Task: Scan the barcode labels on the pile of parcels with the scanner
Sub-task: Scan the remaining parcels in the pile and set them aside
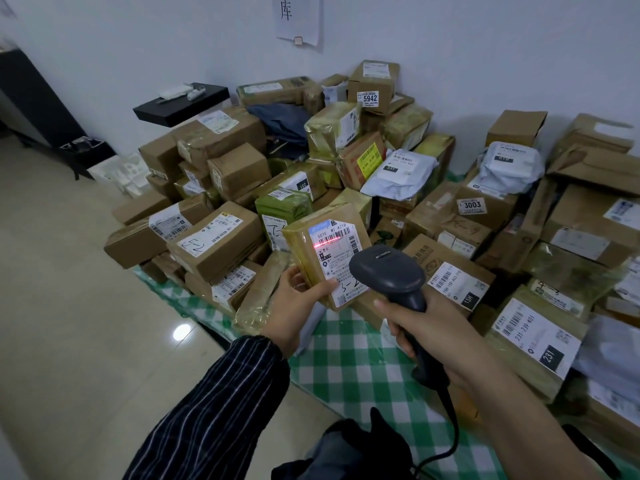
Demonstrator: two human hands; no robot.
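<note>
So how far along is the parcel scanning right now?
Done: nothing visible tells what is already scanned. In hand: the left hand holds one parcel while the right hand aims the scanner, its red line across the label. Left: seemingly the pile behind.

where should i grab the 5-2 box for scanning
Take the 5-2 box by its left end, coming from the floor side: it sits on top at the edge of the pile, that end looks free, and the label faces up, so keep the thumb off it.

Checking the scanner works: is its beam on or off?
On: the scanner casts a red line across the label on the held parcel.
</note>
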